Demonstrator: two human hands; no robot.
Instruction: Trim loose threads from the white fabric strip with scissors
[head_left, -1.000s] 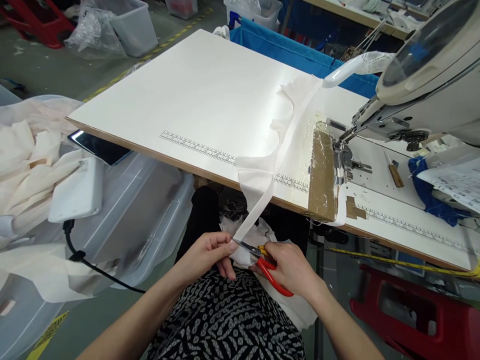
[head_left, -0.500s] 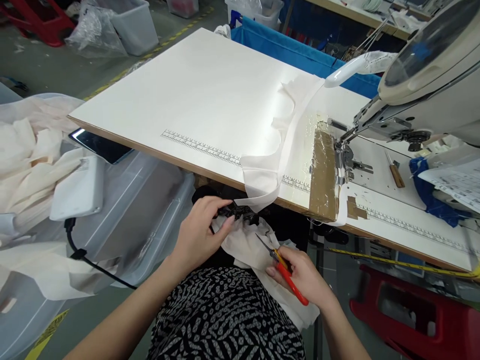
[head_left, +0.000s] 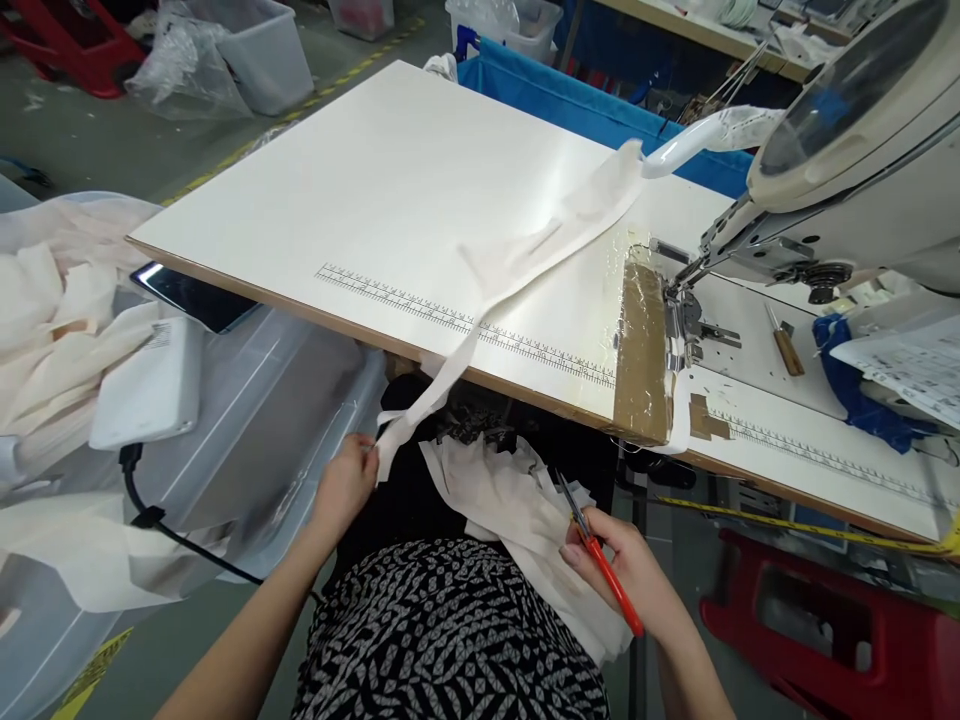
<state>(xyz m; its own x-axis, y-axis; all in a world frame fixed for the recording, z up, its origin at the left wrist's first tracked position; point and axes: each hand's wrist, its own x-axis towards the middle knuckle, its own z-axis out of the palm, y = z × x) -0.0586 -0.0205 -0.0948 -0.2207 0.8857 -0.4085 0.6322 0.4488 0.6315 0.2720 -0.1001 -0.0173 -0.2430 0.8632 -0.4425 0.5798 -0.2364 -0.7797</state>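
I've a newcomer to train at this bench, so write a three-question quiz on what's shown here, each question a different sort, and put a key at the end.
1. Multiple choice: What does the right hand hold?
a) a yellow tape measure
b) red-handled scissors
c) a wooden-handled tool

2. True or false: Both hands are gripping the pale fabric strip.

3. Short answer: What is marked along the near edge of the white tabletop?

Key:
1. b
2. False; only the left hand has its fingers on it.
3. A ruler scale.
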